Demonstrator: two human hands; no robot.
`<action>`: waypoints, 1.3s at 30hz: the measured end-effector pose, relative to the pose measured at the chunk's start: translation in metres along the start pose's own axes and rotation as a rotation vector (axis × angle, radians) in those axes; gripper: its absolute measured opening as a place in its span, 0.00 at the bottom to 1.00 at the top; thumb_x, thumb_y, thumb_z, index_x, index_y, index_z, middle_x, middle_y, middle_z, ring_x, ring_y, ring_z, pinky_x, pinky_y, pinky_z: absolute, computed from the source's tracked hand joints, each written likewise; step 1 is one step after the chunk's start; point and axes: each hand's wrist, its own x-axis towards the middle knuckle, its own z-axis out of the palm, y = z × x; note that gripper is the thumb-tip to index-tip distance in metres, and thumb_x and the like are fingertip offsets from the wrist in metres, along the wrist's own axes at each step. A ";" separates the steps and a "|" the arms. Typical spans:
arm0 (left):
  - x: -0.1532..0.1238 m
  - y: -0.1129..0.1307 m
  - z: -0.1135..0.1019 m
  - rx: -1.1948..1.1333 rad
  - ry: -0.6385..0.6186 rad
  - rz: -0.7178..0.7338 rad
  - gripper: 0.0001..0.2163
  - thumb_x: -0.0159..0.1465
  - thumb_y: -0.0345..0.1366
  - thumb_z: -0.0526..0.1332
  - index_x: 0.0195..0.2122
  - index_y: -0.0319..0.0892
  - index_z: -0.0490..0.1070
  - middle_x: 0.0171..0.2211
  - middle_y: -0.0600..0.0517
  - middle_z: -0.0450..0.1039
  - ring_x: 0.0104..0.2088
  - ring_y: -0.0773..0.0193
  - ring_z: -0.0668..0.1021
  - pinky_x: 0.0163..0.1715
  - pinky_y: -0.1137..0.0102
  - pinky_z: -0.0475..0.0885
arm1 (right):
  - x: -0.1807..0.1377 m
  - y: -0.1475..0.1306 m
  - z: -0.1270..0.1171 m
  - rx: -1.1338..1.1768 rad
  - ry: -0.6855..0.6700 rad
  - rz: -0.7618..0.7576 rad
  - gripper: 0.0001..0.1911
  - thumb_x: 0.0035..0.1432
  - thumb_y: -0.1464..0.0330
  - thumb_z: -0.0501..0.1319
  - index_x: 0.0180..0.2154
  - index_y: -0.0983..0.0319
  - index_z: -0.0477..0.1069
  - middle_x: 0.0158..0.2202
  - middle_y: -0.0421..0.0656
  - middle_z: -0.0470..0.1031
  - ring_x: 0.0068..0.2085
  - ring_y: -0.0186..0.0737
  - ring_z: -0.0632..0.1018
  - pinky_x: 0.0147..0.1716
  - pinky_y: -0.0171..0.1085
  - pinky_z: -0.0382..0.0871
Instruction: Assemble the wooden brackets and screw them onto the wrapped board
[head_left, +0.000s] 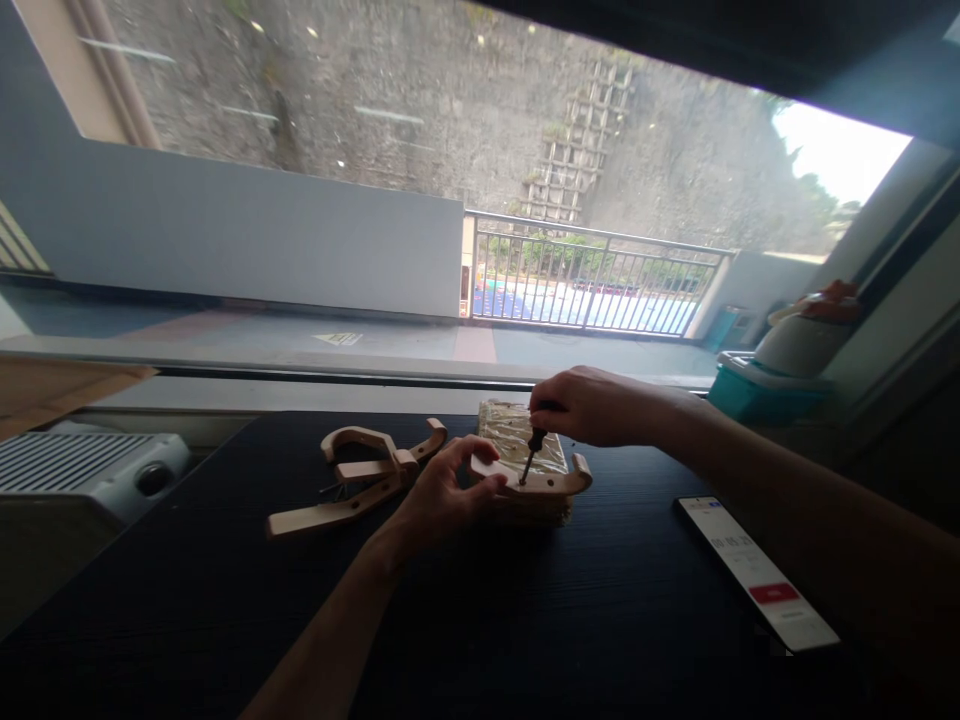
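Observation:
My left hand (448, 492) pinches one end of a curved wooden piece (559, 483) that lies across a stack of wooden parts wrapped in clear plastic (517, 445). My right hand (592, 405) is closed round the dark handle of a small screwdriver (532, 455), whose tip points down onto the curved piece. Left of my hands, a partly built wooden assembly of curved arms (360, 478) rests on the black table (525, 620).
A phone (754, 572) with a lit screen lies on the table at the right. A white appliance (90, 470) sits at the left below table height. A teal container (757, 390) stands by the window at the right. Beyond the glass are a terrace and railing.

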 end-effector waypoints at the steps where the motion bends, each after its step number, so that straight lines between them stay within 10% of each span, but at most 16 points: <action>1: 0.000 0.000 0.000 -0.002 0.000 -0.003 0.13 0.57 0.43 0.60 0.39 0.42 0.68 0.39 0.50 0.68 0.42 0.61 0.73 0.43 0.66 0.70 | -0.001 0.000 -0.001 0.001 -0.007 0.002 0.16 0.59 0.61 0.52 0.36 0.61 0.75 0.28 0.42 0.75 0.26 0.32 0.69 0.25 0.33 0.57; 39: -0.001 0.002 0.000 -0.010 0.009 -0.006 0.14 0.57 0.45 0.60 0.39 0.42 0.68 0.39 0.50 0.69 0.40 0.61 0.73 0.41 0.67 0.71 | -0.002 -0.003 0.000 -0.036 -0.001 -0.041 0.12 0.57 0.65 0.53 0.34 0.62 0.74 0.28 0.41 0.74 0.25 0.31 0.67 0.24 0.33 0.56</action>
